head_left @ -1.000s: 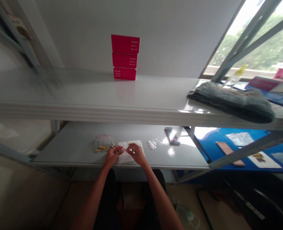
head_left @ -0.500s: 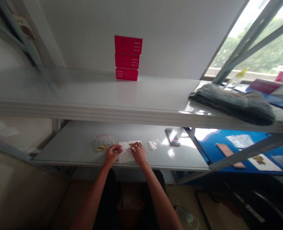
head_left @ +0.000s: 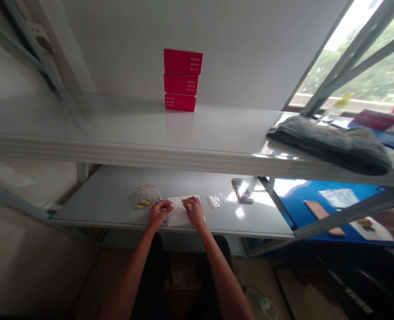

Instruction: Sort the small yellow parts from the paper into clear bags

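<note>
**Left hand point(head_left: 158, 214) and right hand point(head_left: 193, 211) at small yellow pieces point(head_left: 187, 204) on a white paper sheet point(head_left: 178, 218), lower shelf point(head_left: 100, 200).**
Both grips are drawn together; whether either clamps a piece cannot be told. More yellow pieces lie in a clear zip bag point(head_left: 146, 198) just left of the sheet; a clear plastic bag point(head_left: 216, 201) lies right. Three stacked red boxes point(head_left: 180, 80) stand on the upper shelf point(head_left: 83, 120), their small print unreadable. A co-worker's hand point(head_left: 393, 222) shows far right.

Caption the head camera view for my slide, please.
Left hand and right hand work small yellow parts on white paper beside a plastic bag.
</note>
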The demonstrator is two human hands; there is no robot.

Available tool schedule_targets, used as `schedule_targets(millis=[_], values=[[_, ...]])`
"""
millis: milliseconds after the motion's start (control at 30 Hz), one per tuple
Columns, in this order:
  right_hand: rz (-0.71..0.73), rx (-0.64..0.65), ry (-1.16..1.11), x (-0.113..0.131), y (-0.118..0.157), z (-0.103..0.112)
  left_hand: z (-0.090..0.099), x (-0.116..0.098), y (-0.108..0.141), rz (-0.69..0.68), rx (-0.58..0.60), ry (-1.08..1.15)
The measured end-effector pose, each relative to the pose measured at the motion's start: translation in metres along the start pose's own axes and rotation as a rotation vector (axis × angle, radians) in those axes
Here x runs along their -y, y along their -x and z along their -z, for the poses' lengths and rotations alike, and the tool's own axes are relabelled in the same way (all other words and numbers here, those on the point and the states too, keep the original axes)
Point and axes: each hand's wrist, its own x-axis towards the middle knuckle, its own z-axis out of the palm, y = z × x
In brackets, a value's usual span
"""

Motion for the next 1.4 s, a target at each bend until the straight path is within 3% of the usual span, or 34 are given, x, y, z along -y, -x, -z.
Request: schedule_targets(millis=[133,367,533,667,900,1000,1133,1233,1400], values=[[0.047,0.064,-0.31,0.011,0.0,0.007,0.001,0.002,-0.001,-0.014,0.022,-0.029],[0.099,0.174,-0.405,0.016,0.0,0.008,0.0,0.0,0.0,0.01,0.002,0.006],[-0.006,0.018,-0.088,0.003,-0.003,0.005,-0.001,0.0,-0.001,0.042,-0.081,0.161],[0.022,0.088,0.199,-0.002,-0.005,0.001,-0.001,0.004,-0.002,0.057,-0.118,0.262],[0.0,0.092,0.27,-0.004,-0.004,-0.008,-0.001,0.001,-0.002,0.065,-0.106,0.259],[0.008,0.067,0.196,-0.001,-0.004,-0.004,-0.001,-0.001,-0.001,0.051,-0.091,0.203],[-0.003,-0.008,-0.113,0.012,-0.004,0.008,-0.001,-0.001,-0.001,0.05,-0.056,0.14],[0.017,0.046,-0.314,0.025,-0.005,0.016,-0.001,-0.001,0.0,0.046,-0.022,0.144],[0.064,0.158,-0.381,0.038,-0.006,0.02,-0.002,-0.004,0.001,0.055,0.003,0.113]])
